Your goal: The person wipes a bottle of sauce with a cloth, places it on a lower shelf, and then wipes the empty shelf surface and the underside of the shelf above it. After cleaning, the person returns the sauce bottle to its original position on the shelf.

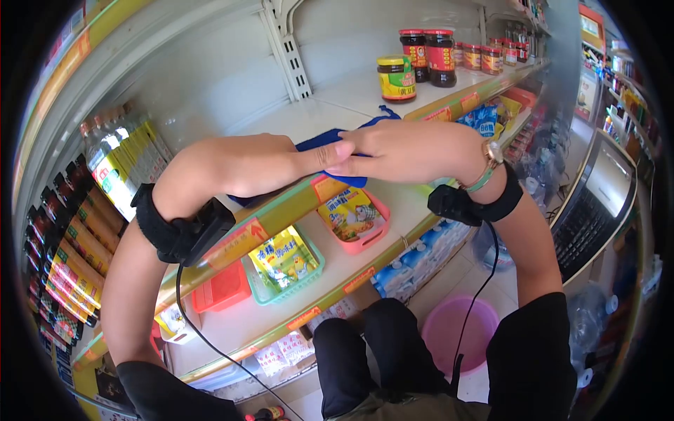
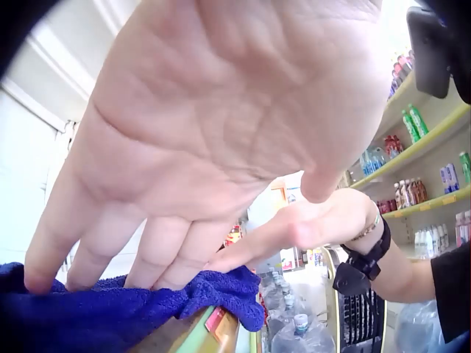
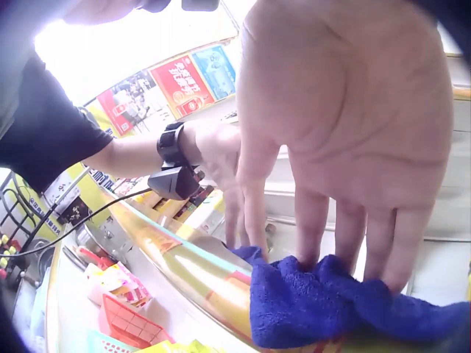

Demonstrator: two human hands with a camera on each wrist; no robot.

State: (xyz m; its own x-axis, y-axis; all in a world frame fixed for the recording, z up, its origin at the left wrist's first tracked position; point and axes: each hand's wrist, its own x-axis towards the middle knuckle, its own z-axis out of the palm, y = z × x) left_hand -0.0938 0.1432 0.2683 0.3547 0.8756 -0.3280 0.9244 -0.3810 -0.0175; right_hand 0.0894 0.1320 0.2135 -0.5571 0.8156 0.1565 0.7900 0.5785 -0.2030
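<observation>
along the front edge of a white shelf (image 1: 337, 111) in a shop, a blue cloth (image 3: 294, 305) lies under a person's two bare hands, draping over the gold price rail (image 1: 281, 205). the left hand (image 1: 256, 163) is open and flat, its straight fingertips resting on the cloth. the right hand (image 1: 414, 151) is extended likewise, fingertips on the cloth, and the thumbs overlap between them.

toward the shelf's right end stand one yellow-lidded jar (image 1: 397, 81) and, just behind it, two taller red-lidded jars (image 1: 441, 62); smaller jars farther along are hard to count. bottles (image 1: 116, 158) crowd the left end. on the lower shelf (image 1: 217, 331) sit one pink basket (image 1: 358, 245), one green basket (image 1: 316, 270) and one red basket (image 1: 219, 288). one purple basin (image 1: 444, 326) stands on the floor.
</observation>
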